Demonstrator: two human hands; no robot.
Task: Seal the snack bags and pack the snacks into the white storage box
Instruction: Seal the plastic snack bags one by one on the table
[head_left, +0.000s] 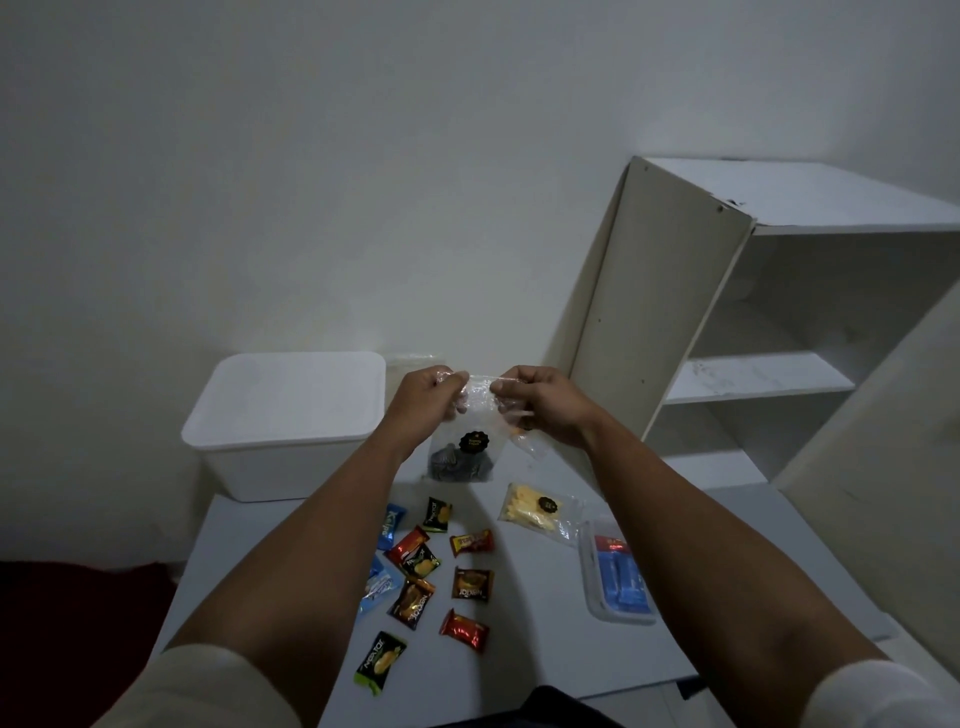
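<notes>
Plain white wall backs a pale table (519, 639) with an open white shelf unit (753, 332) standing to the right. Both hands are raised above the table: the left hand (428, 397) and the right hand (537, 402) each pinch the top edge of a clear snack bag (465, 441), fingers closed narrow on the plastic, one at either end of the mouth. Dark contents sit low in the bag beneath a round black label. Judgement: the sealing step is in hand; the next move calls for pressing the strip shut along its full width, then carrying the bag left to the white storage box (285, 421). That box stands at the table's far left corner with its lid on, so its contents cannot be told and the lid must come off before packing. On the table lie a second clear bag of yellow snacks (540, 512), whose seal cannot be judged, scattered small wrapped snacks (426, 577), and a clear lidded container (618, 579) holding blue items, near the right edge.
</notes>
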